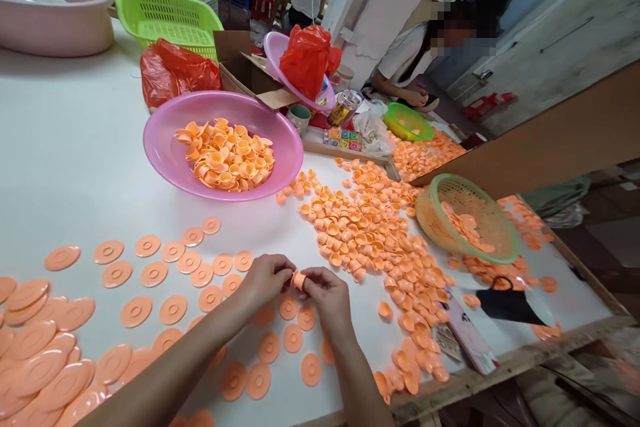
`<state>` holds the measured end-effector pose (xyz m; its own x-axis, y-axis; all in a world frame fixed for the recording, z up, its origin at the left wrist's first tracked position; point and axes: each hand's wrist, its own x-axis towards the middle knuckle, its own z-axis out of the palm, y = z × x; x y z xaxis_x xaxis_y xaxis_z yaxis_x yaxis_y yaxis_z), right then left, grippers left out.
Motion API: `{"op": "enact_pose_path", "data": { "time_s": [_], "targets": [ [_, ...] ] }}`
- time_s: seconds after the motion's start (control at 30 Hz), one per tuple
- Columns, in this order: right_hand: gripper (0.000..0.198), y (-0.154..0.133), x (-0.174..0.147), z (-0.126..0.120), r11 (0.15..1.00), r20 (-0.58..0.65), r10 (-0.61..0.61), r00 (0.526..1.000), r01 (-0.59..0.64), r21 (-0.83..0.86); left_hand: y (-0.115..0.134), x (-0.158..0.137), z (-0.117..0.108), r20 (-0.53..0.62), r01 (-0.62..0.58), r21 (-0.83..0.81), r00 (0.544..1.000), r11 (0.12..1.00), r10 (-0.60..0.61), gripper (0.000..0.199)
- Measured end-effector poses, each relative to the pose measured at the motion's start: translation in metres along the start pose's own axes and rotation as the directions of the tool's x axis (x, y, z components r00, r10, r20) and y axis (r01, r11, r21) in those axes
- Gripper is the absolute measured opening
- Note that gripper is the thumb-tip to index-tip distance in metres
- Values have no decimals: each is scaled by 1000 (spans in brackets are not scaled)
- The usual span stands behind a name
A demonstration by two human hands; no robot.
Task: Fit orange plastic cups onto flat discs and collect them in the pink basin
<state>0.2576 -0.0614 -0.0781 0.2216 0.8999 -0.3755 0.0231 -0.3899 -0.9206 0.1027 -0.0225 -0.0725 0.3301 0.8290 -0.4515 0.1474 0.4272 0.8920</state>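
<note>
My left hand and my right hand meet over the white table. Their fingertips are closed on a small orange plastic cup between them. Fingers partly cover the cup. Flat orange plastic saucers with ringed centres lie spread beneath and to the left of my hands. At the lower left, more saucers overlap in a heap. Right of my hands is a broad pile of small orange cups. Beyond my hands, a pink basin holds many more cups.
A green mesh basket with orange pieces stands at the right, near a black mask and a phone-like flat item. Red bags, a cardboard box and a green basket stand behind. A co-worker sits across.
</note>
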Motion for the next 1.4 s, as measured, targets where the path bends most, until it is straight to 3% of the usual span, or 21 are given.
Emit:
{"op": "enact_pose_path", "data": {
  "time_s": [0.1,0.23,0.3,0.4,0.53,0.63,0.8,0.9,0.97,1.0,1.07,1.1,1.13,1.2,1.27,1.3,1.33,1.4],
  "targets": [
    [9,0,-9,4,979,-52,-172,984,165,-122,3,-9,-1,23,-1,-159,1000,987,5,19],
    [11,1,-17,11,882,-79,-415,906,379,-280,8,-23,-1,1,-26,-319,1000,948,28,20],
    [20,1,-20,14,862,-72,-449,890,411,-296,9,-29,0,-25,-85,-350,996,933,81,20],
    [19,-3,-24,17,826,-20,-489,872,456,-331,7,-36,0,-23,-154,-385,987,910,157,20],
    [24,-10,-31,18,686,35,-632,774,580,-440,2,-41,2,17,-190,-396,977,898,214,26],
    [28,-8,-36,20,611,24,-690,723,601,-515,-2,-44,6,-41,-230,-338,972,912,230,24],
    [27,5,-41,28,624,-51,-689,723,556,-549,-14,-48,11,-108,-244,-258,969,935,223,21],
    [21,0,-35,28,725,-1,-593,805,534,-434,-10,-49,4,-136,-301,-114,949,947,286,19],
    [21,-13,-21,26,814,128,-485,865,500,-296,7,-46,-11,-248,-373,55,893,926,374,18],
    [23,-20,-10,26,840,183,-449,875,483,-247,21,-43,-23,-346,-396,144,838,907,421,19],
    [26,-35,21,32,833,206,-456,866,497,-244,54,-34,-54,-559,-387,297,671,873,488,26],
    [23,-42,39,37,795,187,-492,850,526,-302,71,-28,-72,-641,-360,362,573,860,510,30],
    [23,-46,58,44,739,166,-533,829,553,-385,87,-22,-90,-678,-322,421,509,848,530,33],
    [33,-52,95,62,616,183,-561,807,555,-559,108,-14,-119,-683,-236,541,437,808,585,39],
    [37,-53,121,78,550,202,-547,812,531,-645,110,-14,-133,-625,-187,657,407,730,666,37],
    [36,-52,129,84,542,205,-538,818,522,-659,103,-17,-135,-569,-190,703,428,685,702,32],
    [32,-50,133,88,547,202,-532,822,516,-659,91,-21,-132,-492,-217,733,485,644,723,24],
    [24,-44,133,87,563,189,-525,830,505,-655,59,-28,-121,-277,-293,756,668,586,691,14]
  ]
}}
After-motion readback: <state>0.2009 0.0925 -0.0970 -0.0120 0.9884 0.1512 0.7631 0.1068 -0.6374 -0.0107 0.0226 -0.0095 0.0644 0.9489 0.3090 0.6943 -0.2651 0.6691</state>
